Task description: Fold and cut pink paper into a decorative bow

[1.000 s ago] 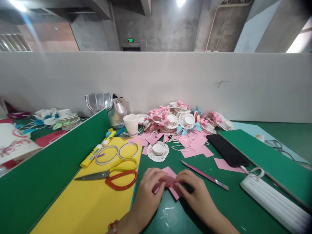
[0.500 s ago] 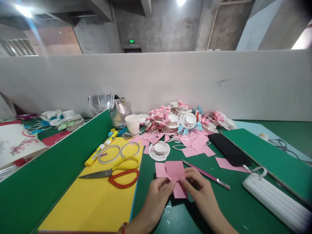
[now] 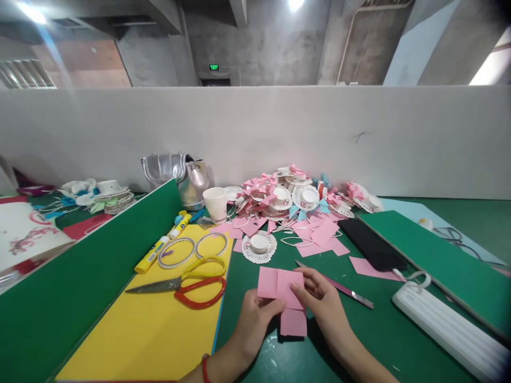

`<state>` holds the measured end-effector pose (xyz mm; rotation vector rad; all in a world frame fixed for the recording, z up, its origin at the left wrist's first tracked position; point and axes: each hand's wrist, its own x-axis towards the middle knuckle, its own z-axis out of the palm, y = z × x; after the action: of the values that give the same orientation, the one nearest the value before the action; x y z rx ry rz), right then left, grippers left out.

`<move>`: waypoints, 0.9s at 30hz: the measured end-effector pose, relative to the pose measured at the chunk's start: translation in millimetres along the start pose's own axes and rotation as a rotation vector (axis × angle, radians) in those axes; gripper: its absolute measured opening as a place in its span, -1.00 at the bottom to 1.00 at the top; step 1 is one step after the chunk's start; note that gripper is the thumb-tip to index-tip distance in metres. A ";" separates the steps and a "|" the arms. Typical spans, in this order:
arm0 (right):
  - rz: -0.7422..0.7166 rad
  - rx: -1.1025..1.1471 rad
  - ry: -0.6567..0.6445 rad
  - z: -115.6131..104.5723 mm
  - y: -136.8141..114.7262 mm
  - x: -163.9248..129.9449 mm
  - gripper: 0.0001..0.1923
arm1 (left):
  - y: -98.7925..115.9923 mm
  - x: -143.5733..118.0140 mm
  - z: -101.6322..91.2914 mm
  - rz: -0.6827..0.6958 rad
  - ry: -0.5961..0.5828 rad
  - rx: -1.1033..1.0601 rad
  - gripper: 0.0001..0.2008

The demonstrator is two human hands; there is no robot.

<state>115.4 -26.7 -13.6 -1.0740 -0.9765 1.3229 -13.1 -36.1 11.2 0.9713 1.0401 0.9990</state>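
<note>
Pink paper, which looks like two overlapping pieces in an L-like shape, is held just above the green table. My left hand grips its lower left edge, thumb on top and fingers underneath. On the right side, my right hand pinches it with the thumb on the face and the fingers behind. A lower flap of the paper hangs toward me. Just beyond lies a white lacy paper disc with a small cup base at its centre. Partly behind my right hand is a pink utility knife.
Scissors, tape rolls and glue sticks lie left on yellow paper. A pile of paper-cup crafts stands behind. A paper cup, phone and power strip are around. A green board stands upright at left.
The upper pink square has shifted down, so its top edge is nearly level with the piece beside it. My right hand has moved up along the paper's right side.
</note>
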 end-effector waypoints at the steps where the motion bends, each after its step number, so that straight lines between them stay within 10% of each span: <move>1: -0.009 -0.013 0.006 -0.3 -0.5 0.9 -0.66 | -0.2 0.5 0.1 0.003 0.011 0.024 -0.86; 6: -0.041 -0.024 0.051 -0.5 -1.6 2.8 -0.68 | -1.1 7.6 -2.2 0.120 0.133 0.245 -0.71; 20: -0.334 -0.368 -0.046 -6.5 -7.8 -7.8 -0.86 | -2.8 22.2 -2.4 0.210 0.021 0.261 -0.72; 27: -0.165 -0.304 -0.127 -6.7 -9.0 -7.1 -0.77 | -3.1 20.6 -4.5 0.215 -0.026 0.136 -0.86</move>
<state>123.9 -33.7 -6.1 -1.1179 -1.3643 1.1411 -12.8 -16.5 2.8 1.2242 1.0066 1.0985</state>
